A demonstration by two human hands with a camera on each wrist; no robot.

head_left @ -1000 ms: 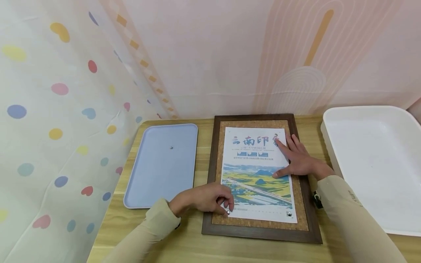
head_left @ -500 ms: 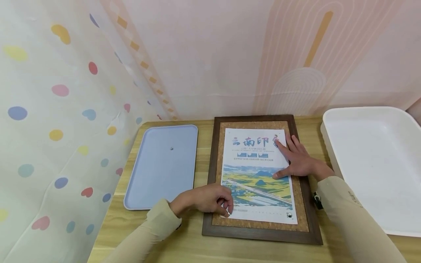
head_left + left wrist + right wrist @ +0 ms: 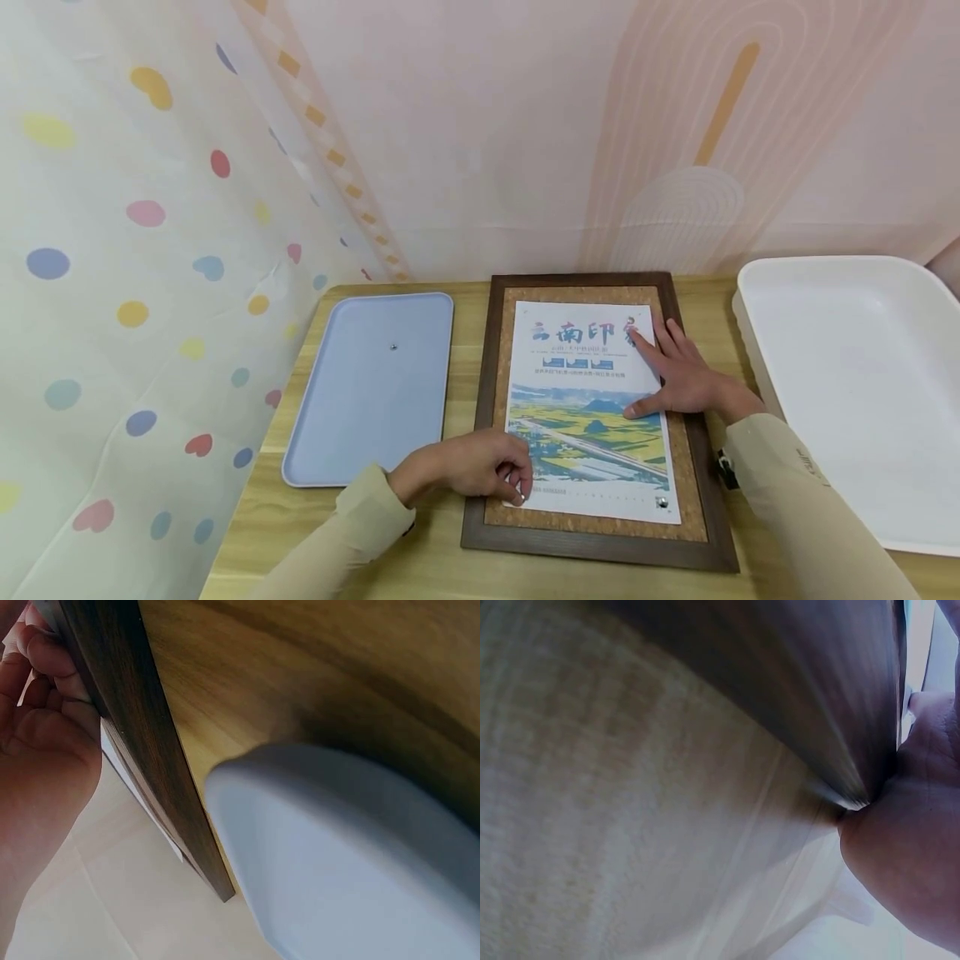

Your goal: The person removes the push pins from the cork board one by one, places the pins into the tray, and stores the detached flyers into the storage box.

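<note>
On the desk (image 3: 420, 542) lies a cork board (image 3: 592, 417) in a dark wooden frame, and a poster (image 3: 588, 417) lies flat on the cork. The left hand (image 3: 468, 467) sits at the poster's near left corner, its fingers (image 3: 517, 483) curled tight and pinching a silver pin (image 3: 520, 497) right at that corner. In the left wrist view the same hand (image 3: 41, 742) is bunched against the frame's dark edge, with the pin itself out of sight there. The right hand (image 3: 678, 375) lies flat on the poster's right side, fingers straight and spread, the forefinger reaching up to the printed title and the thumb pressing on the picture part. The right wrist view shows only the heel of that hand (image 3: 907, 862) against the blurred frame, so the fingers cannot be told from it.

A second pin (image 3: 662, 501) sits in the poster's near right corner, well apart from both hands. Just left of the board, close beside the left hand, is a pale blue tray (image 3: 337, 450) with one small pin (image 3: 393, 347) lying in it toward the far end. To the right of the board stands a white bin (image 3: 757, 333), near the right forearm. A dotted curtain (image 3: 112, 292) hangs along the left edge of the desk, and a pink patterned wall (image 3: 562, 125) stands behind it.
</note>
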